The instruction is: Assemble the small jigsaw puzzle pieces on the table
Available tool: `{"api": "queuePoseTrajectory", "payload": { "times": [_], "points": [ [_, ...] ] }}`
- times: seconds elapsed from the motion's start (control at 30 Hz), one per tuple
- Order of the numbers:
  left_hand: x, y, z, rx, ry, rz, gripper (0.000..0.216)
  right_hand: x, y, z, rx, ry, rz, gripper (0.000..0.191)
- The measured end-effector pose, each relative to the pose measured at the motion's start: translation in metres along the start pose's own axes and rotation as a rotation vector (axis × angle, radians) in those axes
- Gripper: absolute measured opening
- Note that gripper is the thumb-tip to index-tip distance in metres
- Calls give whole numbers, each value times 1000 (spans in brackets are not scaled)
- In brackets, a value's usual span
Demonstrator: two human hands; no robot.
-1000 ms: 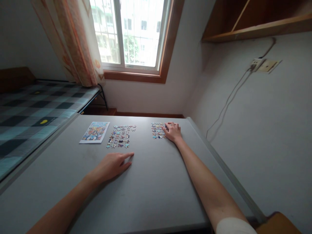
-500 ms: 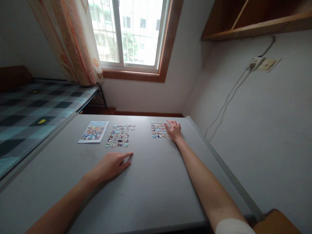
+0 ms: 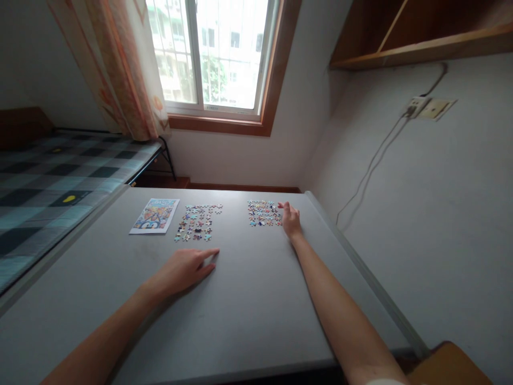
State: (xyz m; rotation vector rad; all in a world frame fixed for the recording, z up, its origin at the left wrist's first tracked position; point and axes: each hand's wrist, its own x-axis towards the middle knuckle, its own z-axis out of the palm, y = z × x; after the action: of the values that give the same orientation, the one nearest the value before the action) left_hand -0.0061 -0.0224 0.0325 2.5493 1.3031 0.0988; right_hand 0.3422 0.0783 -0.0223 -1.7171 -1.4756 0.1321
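On the table, a picture lies left, puzzle pieces beside it, more pieces farther right (the bed stands left, the window behind).

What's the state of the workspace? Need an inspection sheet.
Surface: grey table, pale; faint smudge below the picture sheet.
Job's things: left puzzle pieces laid in loose rows; right puzzle pieces grouped more tightly; picture sheet lies left of both.
Clutter: nothing seen.
Hands: left hand on the table, index finger extended, nothing visibly held; right hand at the right group's right edge, fingers curled, grip unclear.
Cables: cabling at the wall outlet, hanging toward the table's right side.
Surroundings: window, curtain, checked mattress, wooden shelf.
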Motion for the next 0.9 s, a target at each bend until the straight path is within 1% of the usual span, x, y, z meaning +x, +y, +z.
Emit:
{"api": "queuePoseTrajectory", "payload": {
  "times": [0.1, 0.27, 0.37, 0.57, 0.67, 0.8, 0.9],
  "points": [
    [0, -1, 1, -1, -5, 0, 44, -5, -2, -3, -61, -54, -31, 80],
    [0, -3, 2, -5, -6, 0, 45, -13, -7, -5, -308, -123, -63, 64],
    [0, -2, 2, -7, -6, 1, 45, -17, -11, -7, -357, -174, -65, 59],
    [0, 0, 0, 2, 0, 2, 44, -17, -13, -8, -334, -196, -57, 61],
    [0, 1, -1, 7, -3, -2, 44, -15, -9, -8, -283, -147, -50, 64],
    [0, 0, -1, -3, -5, -4, 44, -11, -2, -9, -147, -35, 6, 75],
    [0, -1, 1, -14, -8, -10, 45, -9, 4, -12, -119, -50, 14, 79]
  ]
}}
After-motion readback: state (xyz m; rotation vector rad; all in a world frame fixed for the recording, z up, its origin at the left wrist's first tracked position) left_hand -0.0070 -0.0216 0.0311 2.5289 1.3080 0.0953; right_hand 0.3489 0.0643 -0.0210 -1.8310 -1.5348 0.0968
